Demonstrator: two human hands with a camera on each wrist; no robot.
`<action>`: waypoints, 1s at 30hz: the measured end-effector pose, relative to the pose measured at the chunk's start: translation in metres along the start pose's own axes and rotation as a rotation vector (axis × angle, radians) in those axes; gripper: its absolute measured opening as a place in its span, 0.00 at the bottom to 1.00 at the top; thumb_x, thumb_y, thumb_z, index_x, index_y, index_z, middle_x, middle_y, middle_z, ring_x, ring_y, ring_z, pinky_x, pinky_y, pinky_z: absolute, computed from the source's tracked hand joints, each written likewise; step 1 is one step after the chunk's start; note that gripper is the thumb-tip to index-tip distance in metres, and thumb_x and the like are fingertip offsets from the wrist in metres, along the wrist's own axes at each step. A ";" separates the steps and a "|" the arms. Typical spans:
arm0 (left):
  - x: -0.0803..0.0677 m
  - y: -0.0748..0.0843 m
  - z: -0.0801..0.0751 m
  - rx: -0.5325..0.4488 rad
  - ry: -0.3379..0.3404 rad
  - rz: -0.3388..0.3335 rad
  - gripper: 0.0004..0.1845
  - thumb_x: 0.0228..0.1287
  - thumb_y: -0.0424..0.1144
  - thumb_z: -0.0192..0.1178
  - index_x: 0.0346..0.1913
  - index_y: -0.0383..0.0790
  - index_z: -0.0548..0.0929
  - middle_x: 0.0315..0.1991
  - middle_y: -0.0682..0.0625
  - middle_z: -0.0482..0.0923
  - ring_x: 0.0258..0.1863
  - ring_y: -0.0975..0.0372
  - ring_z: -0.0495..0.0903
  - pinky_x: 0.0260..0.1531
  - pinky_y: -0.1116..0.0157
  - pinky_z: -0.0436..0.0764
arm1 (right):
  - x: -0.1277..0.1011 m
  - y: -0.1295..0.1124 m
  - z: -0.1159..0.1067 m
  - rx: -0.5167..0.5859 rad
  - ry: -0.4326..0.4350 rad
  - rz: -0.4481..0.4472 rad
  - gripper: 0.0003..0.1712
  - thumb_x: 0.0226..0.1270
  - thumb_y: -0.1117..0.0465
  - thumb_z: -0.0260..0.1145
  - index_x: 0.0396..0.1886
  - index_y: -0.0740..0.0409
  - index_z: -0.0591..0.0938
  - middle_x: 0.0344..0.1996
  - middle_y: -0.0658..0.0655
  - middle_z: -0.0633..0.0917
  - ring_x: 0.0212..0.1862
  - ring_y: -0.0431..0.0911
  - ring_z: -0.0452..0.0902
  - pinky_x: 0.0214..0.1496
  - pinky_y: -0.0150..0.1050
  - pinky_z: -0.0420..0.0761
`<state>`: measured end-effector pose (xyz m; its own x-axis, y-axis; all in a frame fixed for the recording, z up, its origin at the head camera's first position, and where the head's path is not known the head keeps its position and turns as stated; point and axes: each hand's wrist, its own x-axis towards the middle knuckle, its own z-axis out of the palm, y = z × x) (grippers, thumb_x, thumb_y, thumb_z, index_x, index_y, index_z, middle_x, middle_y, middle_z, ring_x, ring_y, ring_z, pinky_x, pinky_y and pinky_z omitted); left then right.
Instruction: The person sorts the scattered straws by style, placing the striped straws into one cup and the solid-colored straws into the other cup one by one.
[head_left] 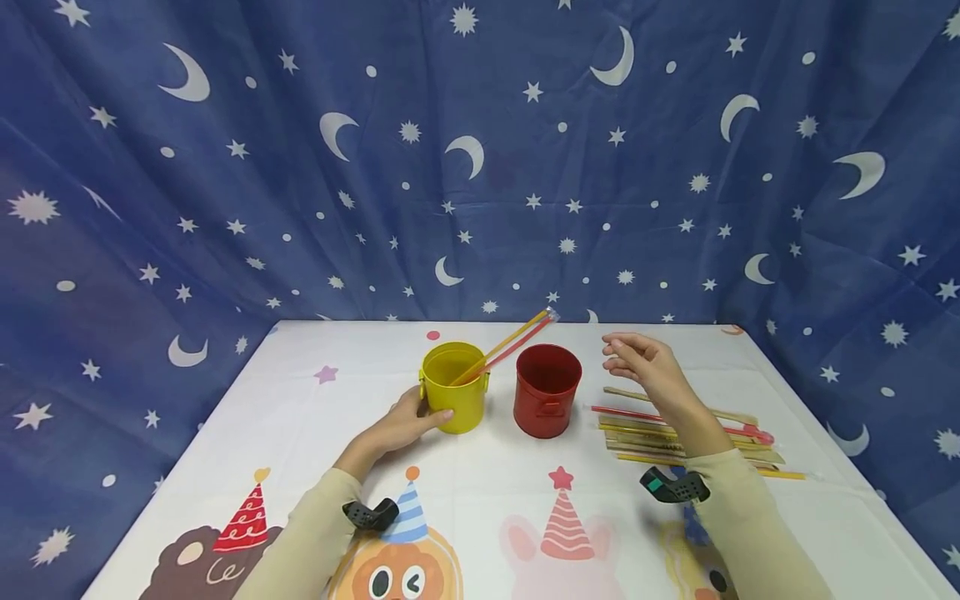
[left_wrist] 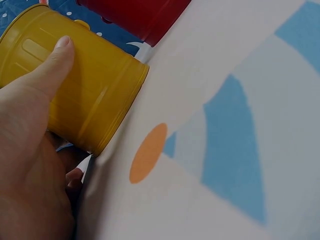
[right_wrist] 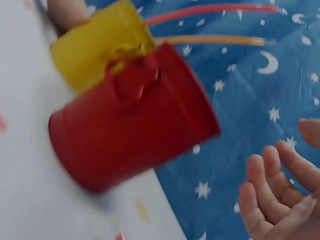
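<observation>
My left hand (head_left: 402, 423) holds a small yellow bucket (head_left: 461, 408) low on its side, the thumb lying along the wall in the left wrist view and the other fingers partly hidden behind. Out of the bucket lean a slim yellow-orange stick (head_left: 513, 337) and a slim red stick (head_left: 527, 336), both with clear tips. Close on its right stands a red bucket (head_left: 536, 414), upright, with a handle on its side. My right hand (head_left: 656, 371) hovers to the right of the red bucket, fingers loosely bent and apart, holding nothing, as the right wrist view (right_wrist: 285, 195) also shows.
Under the right forearm lies a loose bundle of slim red, yellow and tan sticks (head_left: 637, 437) on the table. A white cloth (head_left: 300, 417) printed with party animals covers the tabletop. Behind it hangs a blue curtain (head_left: 525, 225) with moons and stars.
</observation>
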<state>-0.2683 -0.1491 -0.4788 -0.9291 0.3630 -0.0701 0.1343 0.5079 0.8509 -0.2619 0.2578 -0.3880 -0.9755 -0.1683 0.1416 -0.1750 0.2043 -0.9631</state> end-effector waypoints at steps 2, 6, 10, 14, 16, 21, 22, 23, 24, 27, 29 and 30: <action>0.000 0.001 -0.001 -0.005 0.001 0.001 0.47 0.67 0.58 0.63 0.78 0.38 0.57 0.79 0.41 0.58 0.79 0.49 0.58 0.80 0.45 0.55 | -0.004 0.005 -0.007 -0.039 -0.016 0.012 0.29 0.80 0.51 0.56 0.66 0.70 0.72 0.41 0.37 0.83 0.43 0.32 0.84 0.51 0.24 0.83; 0.001 0.002 -0.002 -0.020 -0.006 0.015 0.44 0.67 0.56 0.63 0.77 0.38 0.58 0.78 0.42 0.60 0.79 0.49 0.60 0.79 0.46 0.57 | -0.012 0.013 -0.020 -0.122 -0.018 0.014 0.28 0.79 0.52 0.57 0.66 0.69 0.74 0.42 0.33 0.82 0.44 0.33 0.83 0.51 0.23 0.83; 0.003 0.000 0.000 -0.032 -0.004 0.017 0.43 0.68 0.55 0.64 0.77 0.38 0.59 0.78 0.42 0.61 0.78 0.50 0.61 0.79 0.46 0.57 | -0.015 0.022 -0.030 -0.210 -0.015 -0.001 0.27 0.79 0.53 0.58 0.66 0.70 0.75 0.42 0.28 0.81 0.45 0.31 0.83 0.50 0.22 0.82; 0.004 -0.001 0.002 -0.049 -0.005 0.008 0.43 0.67 0.55 0.64 0.77 0.39 0.60 0.77 0.43 0.62 0.78 0.51 0.61 0.79 0.47 0.57 | -0.015 0.031 -0.042 -0.278 -0.015 0.000 0.25 0.79 0.56 0.59 0.65 0.70 0.76 0.45 0.34 0.82 0.44 0.30 0.81 0.49 0.23 0.82; 0.004 -0.001 0.003 -0.049 -0.008 0.010 0.44 0.67 0.56 0.64 0.77 0.38 0.60 0.77 0.42 0.62 0.77 0.50 0.61 0.79 0.46 0.57 | -0.016 0.035 -0.046 -0.312 -0.024 0.016 0.24 0.79 0.56 0.59 0.64 0.69 0.78 0.49 0.45 0.85 0.45 0.27 0.80 0.48 0.23 0.81; 0.003 0.000 0.002 -0.044 -0.003 0.003 0.44 0.66 0.57 0.64 0.76 0.39 0.61 0.77 0.43 0.63 0.77 0.50 0.62 0.79 0.46 0.58 | -0.015 0.046 -0.053 -0.403 -0.097 0.057 0.22 0.77 0.58 0.60 0.62 0.68 0.80 0.60 0.69 0.81 0.49 0.33 0.78 0.49 0.23 0.79; 0.002 0.000 0.002 -0.040 -0.001 0.005 0.44 0.66 0.57 0.64 0.76 0.38 0.61 0.77 0.42 0.63 0.77 0.50 0.63 0.79 0.46 0.58 | -0.014 0.048 -0.054 -0.423 -0.117 0.058 0.21 0.77 0.59 0.60 0.61 0.68 0.80 0.60 0.70 0.81 0.50 0.36 0.78 0.49 0.24 0.78; 0.002 0.001 0.001 -0.037 0.001 0.003 0.44 0.66 0.57 0.64 0.76 0.38 0.61 0.77 0.42 0.63 0.77 0.50 0.63 0.79 0.46 0.59 | -0.013 0.050 -0.054 -0.443 -0.136 0.058 0.20 0.76 0.60 0.61 0.61 0.68 0.81 0.59 0.70 0.82 0.50 0.39 0.78 0.49 0.24 0.78; 0.002 0.001 0.001 -0.037 -0.001 0.000 0.43 0.66 0.57 0.64 0.76 0.38 0.61 0.77 0.42 0.63 0.76 0.50 0.63 0.79 0.46 0.59 | -0.013 0.053 -0.055 -0.461 -0.149 0.062 0.19 0.76 0.61 0.61 0.59 0.68 0.82 0.58 0.70 0.83 0.50 0.42 0.79 0.48 0.24 0.77; 0.001 0.001 0.000 -0.029 -0.008 0.001 0.43 0.67 0.57 0.63 0.76 0.37 0.60 0.76 0.42 0.63 0.76 0.49 0.63 0.78 0.46 0.59 | -0.012 0.059 -0.056 -0.491 -0.187 0.072 0.17 0.73 0.65 0.63 0.57 0.69 0.83 0.54 0.69 0.85 0.47 0.44 0.78 0.46 0.25 0.77; 0.000 0.001 0.000 -0.026 -0.008 0.001 0.43 0.67 0.57 0.63 0.76 0.37 0.60 0.76 0.42 0.63 0.76 0.49 0.63 0.78 0.45 0.59 | -0.012 0.063 -0.057 -0.501 -0.200 0.080 0.16 0.72 0.66 0.64 0.56 0.69 0.84 0.51 0.68 0.85 0.44 0.43 0.77 0.44 0.25 0.78; 0.000 0.001 0.000 -0.028 -0.009 0.000 0.43 0.67 0.56 0.63 0.76 0.37 0.61 0.76 0.42 0.63 0.76 0.50 0.63 0.79 0.46 0.59 | -0.012 0.065 -0.058 -0.504 -0.202 0.082 0.16 0.71 0.66 0.65 0.54 0.68 0.85 0.49 0.67 0.86 0.43 0.43 0.76 0.43 0.25 0.77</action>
<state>-0.2685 -0.1487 -0.4779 -0.9260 0.3703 -0.0742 0.1248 0.4856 0.8652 -0.2694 0.3285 -0.4388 -0.9523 -0.3041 -0.0244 -0.1896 0.6527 -0.7335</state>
